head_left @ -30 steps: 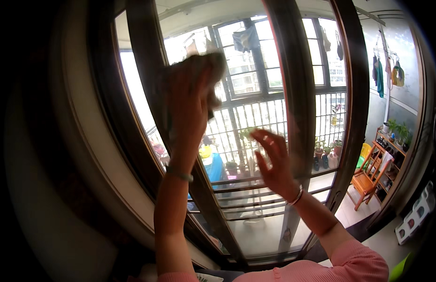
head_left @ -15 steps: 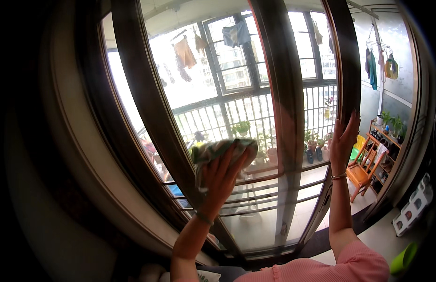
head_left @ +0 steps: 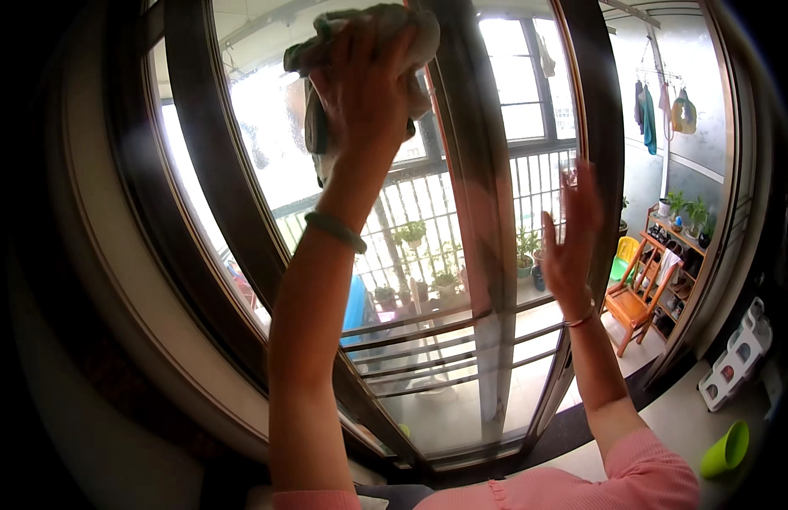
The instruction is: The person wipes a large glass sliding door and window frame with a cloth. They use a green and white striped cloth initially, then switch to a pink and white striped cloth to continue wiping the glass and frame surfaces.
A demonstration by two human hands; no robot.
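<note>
My left hand [head_left: 364, 98] is raised high, its fingers laid over a crumpled grey-green cloth [head_left: 423, 41] that it holds against the upper part of a glass door pane [head_left: 275, 127]. Folds of the cloth hang down past the wrist, which wears a green bangle [head_left: 335, 231]. My right hand [head_left: 572, 234] is upright with its fingers stretched out and holds nothing. It is near the dark right-hand door frame [head_left: 600, 110]; whether it touches the frame cannot be made out. A thin bracelet [head_left: 581, 318] circles the right wrist.
Through the doorway on the right are a wooden chair [head_left: 634, 293], a shelf [head_left: 690, 263] with plants and shoes, and hanging laundry [head_left: 646, 115]. A white plastic rack [head_left: 734, 361] and a green bin [head_left: 725, 450] stand at the lower right. Potted plants [head_left: 411, 233] show behind the glass.
My left hand has moved the cloth upward from mid-pane to near the top of the glass. My right hand has come off or shifted left from the door frame edge. The view has shifted slightly.
</note>
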